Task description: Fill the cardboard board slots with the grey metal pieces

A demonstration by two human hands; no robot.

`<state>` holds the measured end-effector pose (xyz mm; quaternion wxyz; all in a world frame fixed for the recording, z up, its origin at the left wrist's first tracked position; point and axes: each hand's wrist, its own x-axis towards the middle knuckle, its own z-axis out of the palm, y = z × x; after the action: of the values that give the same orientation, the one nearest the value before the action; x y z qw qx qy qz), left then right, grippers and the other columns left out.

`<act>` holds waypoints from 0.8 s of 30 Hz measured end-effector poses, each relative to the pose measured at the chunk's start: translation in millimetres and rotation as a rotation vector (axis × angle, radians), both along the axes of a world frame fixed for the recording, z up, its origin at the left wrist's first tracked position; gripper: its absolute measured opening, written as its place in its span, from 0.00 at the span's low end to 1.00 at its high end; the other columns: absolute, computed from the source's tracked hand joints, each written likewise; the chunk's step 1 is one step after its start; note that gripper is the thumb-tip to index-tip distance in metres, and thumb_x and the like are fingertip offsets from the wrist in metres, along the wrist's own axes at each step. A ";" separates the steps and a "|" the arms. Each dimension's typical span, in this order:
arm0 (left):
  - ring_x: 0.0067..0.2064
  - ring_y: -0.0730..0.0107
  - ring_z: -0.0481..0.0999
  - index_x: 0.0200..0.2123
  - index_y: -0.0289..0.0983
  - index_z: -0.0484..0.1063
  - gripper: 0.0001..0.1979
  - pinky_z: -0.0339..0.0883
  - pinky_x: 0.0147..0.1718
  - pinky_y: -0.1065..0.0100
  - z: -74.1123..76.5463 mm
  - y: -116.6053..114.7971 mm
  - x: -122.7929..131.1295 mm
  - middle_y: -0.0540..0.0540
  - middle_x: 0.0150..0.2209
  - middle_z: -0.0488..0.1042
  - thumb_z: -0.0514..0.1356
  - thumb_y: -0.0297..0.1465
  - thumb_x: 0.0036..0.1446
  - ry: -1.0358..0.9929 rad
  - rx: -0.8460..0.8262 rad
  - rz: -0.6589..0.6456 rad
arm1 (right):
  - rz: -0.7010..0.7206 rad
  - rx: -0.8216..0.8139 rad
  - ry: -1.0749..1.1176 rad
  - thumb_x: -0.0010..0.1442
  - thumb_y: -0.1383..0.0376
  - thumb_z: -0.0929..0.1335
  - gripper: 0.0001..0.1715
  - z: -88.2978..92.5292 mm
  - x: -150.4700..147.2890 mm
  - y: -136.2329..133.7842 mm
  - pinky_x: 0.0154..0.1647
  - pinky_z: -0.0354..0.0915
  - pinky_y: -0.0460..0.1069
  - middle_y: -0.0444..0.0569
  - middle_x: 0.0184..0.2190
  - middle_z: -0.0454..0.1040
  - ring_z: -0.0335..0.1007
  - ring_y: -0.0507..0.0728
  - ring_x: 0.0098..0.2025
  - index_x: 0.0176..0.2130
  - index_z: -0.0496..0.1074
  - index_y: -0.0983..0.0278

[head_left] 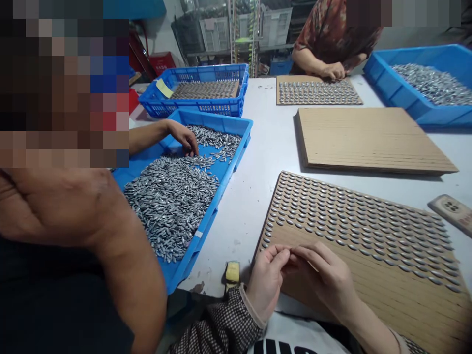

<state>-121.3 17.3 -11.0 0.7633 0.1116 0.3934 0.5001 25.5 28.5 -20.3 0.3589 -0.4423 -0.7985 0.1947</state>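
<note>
A brown cardboard sheet lies in front of me, its far part covered with rows of small silvery spindle-shaped metal pieces. Over its near left part, my left hand and my right hand meet at the fingertips. Both are closed in a pinch. Whatever sits between the fingers is hidden or too small to name. The closest row of metal pieces runs just beyond my fingers.
Left, a blue tray holds loose metal pieces; a co-worker's hand reaches in. Across, another person's hands work on a similar sheet. Stacked cardboard, a blue bin, a blue basket and a yellow tape measure-like object stand around.
</note>
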 end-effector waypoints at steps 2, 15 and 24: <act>0.40 0.65 0.75 0.35 0.31 0.74 0.08 0.66 0.43 0.65 -1.4 0.0 1.1 0.41 0.34 0.76 0.62 0.31 0.56 -0.006 0.002 0.004 | 0.006 0.038 -0.045 0.64 0.72 0.64 0.16 -4.3 0.9 -2.1 0.36 0.68 0.49 0.52 0.38 0.74 0.71 0.55 0.38 0.50 0.72 0.61; 0.43 0.64 0.76 0.39 0.33 0.70 0.07 0.66 0.51 0.57 0.4 -3.6 -0.7 0.39 0.41 0.75 0.59 0.28 0.57 -0.046 -0.138 0.082 | -0.117 0.050 -0.264 0.67 0.68 0.60 0.11 -40.6 5.2 38.9 0.35 0.67 0.46 0.51 0.37 0.75 0.71 0.54 0.35 0.43 0.71 0.65; 0.40 0.66 0.75 0.39 0.33 0.70 0.06 0.67 0.47 0.60 -1.7 -8.7 1.0 0.41 0.38 0.74 0.59 0.27 0.57 -0.052 -0.139 0.079 | -0.093 0.079 -0.484 0.64 0.72 0.60 0.14 -37.5 -0.5 48.2 0.31 0.60 0.46 0.53 0.35 0.72 0.66 0.54 0.33 0.42 0.73 0.67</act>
<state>-120.3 8.6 -12.7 0.7590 0.0297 0.4112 0.5040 25.0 76.8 -57.7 0.1830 -0.4981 -0.8469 0.0351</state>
